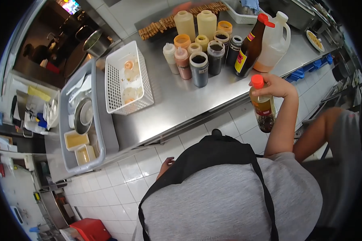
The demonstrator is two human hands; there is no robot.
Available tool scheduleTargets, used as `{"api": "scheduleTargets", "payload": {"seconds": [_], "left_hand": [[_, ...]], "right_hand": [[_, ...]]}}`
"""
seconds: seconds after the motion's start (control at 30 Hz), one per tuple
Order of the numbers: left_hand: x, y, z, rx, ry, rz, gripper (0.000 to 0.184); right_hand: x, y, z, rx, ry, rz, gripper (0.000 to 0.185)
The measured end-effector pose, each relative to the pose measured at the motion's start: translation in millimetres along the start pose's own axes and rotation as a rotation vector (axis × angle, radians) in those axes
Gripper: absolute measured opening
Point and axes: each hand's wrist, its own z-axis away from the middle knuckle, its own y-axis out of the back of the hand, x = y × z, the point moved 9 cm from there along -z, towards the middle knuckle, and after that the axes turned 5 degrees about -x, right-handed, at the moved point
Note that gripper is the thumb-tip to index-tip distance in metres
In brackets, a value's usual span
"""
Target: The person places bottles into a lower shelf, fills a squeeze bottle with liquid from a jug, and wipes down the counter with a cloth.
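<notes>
My right hand [273, 86] grips a clear plastic bottle [263, 110] with a red cap by its neck, in front of the counter's edge. Dark liquid shows low in the bottle. Just behind it on the steel counter [181, 106] stand a tall brown bottle [247, 52] with a red cap and a white jug [274, 42] with some orange liquid. My left hand [167, 164] hangs low beside the black apron [205, 156], partly hidden by it; what its fingers do is hard to make out.
Several squeeze bottles [199, 70] stand at the counter's back. A white basket [149, 94] and a grey tub [100, 140] with dishes are at the left. A co-worker's arm [315, 130] is close by my right arm. A red bin [91, 229] is on the floor.
</notes>
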Motion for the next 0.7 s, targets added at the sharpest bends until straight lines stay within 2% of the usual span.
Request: {"api": "scheduleTargets", "payload": {"seconds": [0.07,0.1,0.17,0.23,0.3,0.33,0.4,0.47,0.53,0.63,0.7], "left_hand": [[94,-12,-2,-0.111,-0.069,0.095,0.041],[142,-22,-3,-0.202,-0.066,0.163,0.041],[236,-38,-2,-0.327,-0.059,0.225,0.042],[289,-44,-10,-0.371,-0.047,0.216,0.043],[329,-40,-29,-0.404,-0.205,0.194,0.042],[330,-40,-44,-0.420,-0.196,0.179,0.042],[332,-26,-64,-0.343,-0.380,-0.012,0.039],[326,-19,-78,-0.372,-0.383,-0.022,0.036],[323,-16,-87,-0.398,-0.380,-0.039,0.034],[323,-23,-98,-0.412,-0.397,-0.135,0.027],[329,-25,-106,-0.283,-0.461,-0.200,0.023]], "right_hand": [[-16,-7,-3,-0.151,0.131,-0.003,0.049],[-17,-3,-8,-0.141,0.120,-0.001,0.049],[-23,-18,-19,-0.276,0.181,0.123,0.050],[-19,-33,-28,-0.295,0.166,0.075,0.052],[-20,-50,-33,-0.292,0.140,0.053,0.053],[-19,-58,-38,-0.281,0.133,0.033,0.053],[-6,-83,-41,-0.269,0.047,0.064,0.054],[4,-105,-37,-0.248,-0.037,0.081,0.056],[2,-128,-27,-0.225,0.024,-0.019,0.058],[23,-149,-8,-0.142,-0.044,-0.128,0.058],[50,-166,6,-0.070,-0.107,-0.210,0.059]]}}
